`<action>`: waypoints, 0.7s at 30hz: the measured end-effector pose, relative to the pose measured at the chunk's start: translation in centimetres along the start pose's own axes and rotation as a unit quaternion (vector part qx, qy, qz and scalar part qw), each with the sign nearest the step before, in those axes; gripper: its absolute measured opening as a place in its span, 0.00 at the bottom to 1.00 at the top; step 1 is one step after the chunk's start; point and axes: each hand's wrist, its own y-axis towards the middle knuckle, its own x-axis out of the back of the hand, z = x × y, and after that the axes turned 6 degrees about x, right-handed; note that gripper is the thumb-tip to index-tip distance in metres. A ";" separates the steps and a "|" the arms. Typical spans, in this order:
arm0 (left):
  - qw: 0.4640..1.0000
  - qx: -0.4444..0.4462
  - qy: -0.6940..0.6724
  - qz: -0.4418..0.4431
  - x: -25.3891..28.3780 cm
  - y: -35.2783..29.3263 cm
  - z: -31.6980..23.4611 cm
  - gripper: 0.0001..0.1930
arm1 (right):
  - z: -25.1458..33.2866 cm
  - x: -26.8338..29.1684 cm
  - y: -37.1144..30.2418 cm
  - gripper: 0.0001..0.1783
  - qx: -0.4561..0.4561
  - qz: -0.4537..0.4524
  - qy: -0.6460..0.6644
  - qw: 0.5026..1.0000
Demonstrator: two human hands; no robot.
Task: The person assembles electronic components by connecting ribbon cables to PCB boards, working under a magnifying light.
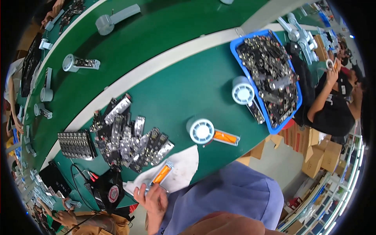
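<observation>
Lower centre: the left hand (153,199) grasps the bottom of an open fan handle (162,174), orange battery inside, over white cloth (186,164). Right hand unseen. Probably light, rigid; best held by casing edges.

We wear a loose garment of plain lavender-blue cloth (239,192), softly creased, its outline broad and rounded on the right, where a thin seam-like line runs down. At its lower left edge sit small darker marks, too small to make out. Our visible hand (156,201) and wrist are bare.
</observation>
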 end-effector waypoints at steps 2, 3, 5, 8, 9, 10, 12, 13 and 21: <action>1.000 0.007 -0.006 0.003 0.2 0.2 -0.3 0.12 | 0.7 0.3 1.5 0.26 0.014 -0.005 0.003 1.000; 1.000 0.015 -0.009 0.009 0.4 0.3 -0.6 0.11 | 1.2 0.3 2.5 0.26 0.029 -0.008 0.008 1.000; 1.000 0.016 -0.019 0.006 0.3 1.0 -0.3 0.11 | 1.7 0.0 3.1 0.26 0.037 -0.020 0.011 0.999; 1.000 0.005 -0.022 -0.015 0.1 1.1 0.0 0.12 | 2.3 -1.1 3.7 0.26 0.071 -0.037 0.021 0.997; 0.999 0.003 -0.015 -0.032 0.0 1.2 0.1 0.12 | 2.3 -1.6 3.8 0.26 0.087 -0.042 0.023 0.995; 0.999 -0.004 -0.010 -0.037 -0.1 0.8 -0.1 0.12 | 2.0 -2.2 4.2 0.26 0.113 -0.036 0.023 0.993; 0.998 -0.028 -0.003 -0.049 -0.4 0.6 0.0 0.14 | 1.8 -3.5 4.1 0.26 0.163 -0.014 0.023 0.986; 0.997 -0.016 0.011 -0.070 -0.1 1.1 -0.1 0.14 | 2.0 -4.0 3.9 0.26 0.187 -0.004 0.023 0.982; 0.990 -0.051 -0.043 -0.126 -0.3 2.3 -1.1 0.09 | 2.9 -5.0 3.8 0.26 0.361 0.082 -0.023 0.929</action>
